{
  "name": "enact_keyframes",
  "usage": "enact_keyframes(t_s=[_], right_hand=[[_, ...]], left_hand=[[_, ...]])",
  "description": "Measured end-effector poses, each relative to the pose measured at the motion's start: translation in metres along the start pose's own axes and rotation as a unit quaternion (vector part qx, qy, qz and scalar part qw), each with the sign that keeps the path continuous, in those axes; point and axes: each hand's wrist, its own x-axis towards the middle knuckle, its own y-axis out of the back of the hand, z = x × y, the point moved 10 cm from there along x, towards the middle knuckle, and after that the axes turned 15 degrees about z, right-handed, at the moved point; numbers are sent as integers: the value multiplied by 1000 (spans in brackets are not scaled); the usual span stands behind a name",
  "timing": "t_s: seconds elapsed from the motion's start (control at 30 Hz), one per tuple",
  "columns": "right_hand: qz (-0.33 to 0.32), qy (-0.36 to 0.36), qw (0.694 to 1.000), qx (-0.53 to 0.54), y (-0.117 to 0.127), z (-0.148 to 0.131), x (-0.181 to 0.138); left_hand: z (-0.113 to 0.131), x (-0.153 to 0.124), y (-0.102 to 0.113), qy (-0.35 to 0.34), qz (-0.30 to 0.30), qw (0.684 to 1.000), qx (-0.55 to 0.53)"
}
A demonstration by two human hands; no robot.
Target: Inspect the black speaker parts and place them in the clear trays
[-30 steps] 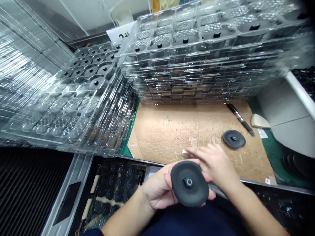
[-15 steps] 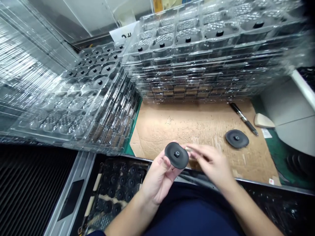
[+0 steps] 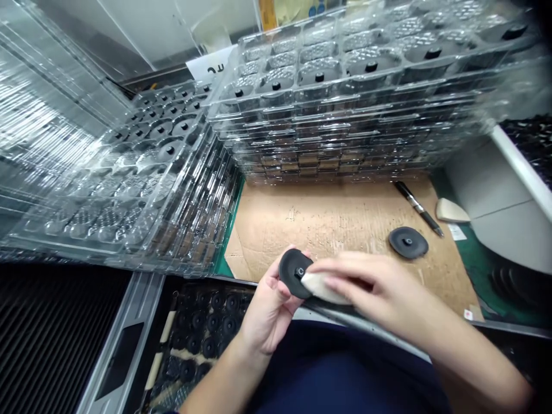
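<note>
My left hand point(image 3: 269, 307) grips a black rubbery disc point(image 3: 290, 275) by its rim, the raised centre stud facing up. In my right hand point(image 3: 371, 287) is an off-white wedge-shaped pad point(image 3: 323, 288), pinched between thumb and fingers. The pad's tip rests over the disc's face, beside the stud, and covers part of the right side. Another black disc point(image 3: 407, 242) lies on the cardboard sheet point(image 3: 276, 224) to the right of my hands.
Stacked clear plastic trays point(image 3: 302, 121) holding black discs stand behind the cardboard, with another stack point(image 3: 142, 178) at left. A black pen point(image 3: 418, 208) and a second pale wedge point(image 3: 451, 211) lie at right. Below left sits a tray of black discs point(image 3: 211, 322).
My right hand has moved left, bringing the off-white pad onto the disc's face. My left hand still grips the disc. The whole view has shifted slightly.
</note>
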Motion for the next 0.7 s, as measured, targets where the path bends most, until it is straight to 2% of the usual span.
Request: enact_keyframes(t_s=[0.07,0.1,0.13,0.2,0.27,0.3,0.4,0.47,0.5,0.53,0.6,0.67,0.7], right_hand=[[117,-62,991,-6,20,40,0],[171,-88,981,-9,26,59,-3],[198,-102,975,-10,24,76,-5],[159,-96,982,-15,-3,97,-6],[100,-74,992,-30,-31,107,-6],[97,-68,992,-38,-37,110,-5],[147,-63,985,-59,-25,105,-3],[165,-59,983,-61,-11,95,-4],[165,-57,983,-62,-6,90,-6],[163,-54,983,-63,-1,85,-9],[162,-51,983,-71,4,78,-20],[174,-33,980,-91,6,71,-33],[182,-14,978,-100,7,67,-40]], left_hand=[[5,-2,-4,-3,-24,1000,-14],[7,-4,-8,-5,-41,999,-24],[9,-6,-12,-7,-56,998,-36],[9,-11,-19,-5,-80,995,-57],[6,-16,-25,11,-103,992,-73],[5,-19,-28,20,-119,990,-78],[8,-26,-34,9,-156,985,-71],[17,-27,-33,-65,-157,985,-12],[25,-28,-31,-130,-146,980,46],[33,-29,-30,-207,-131,962,123],[44,-36,-33,-353,-104,883,293],[47,-42,-38,-437,-87,796,409],[46,-44,-40,-456,-85,769,440]])
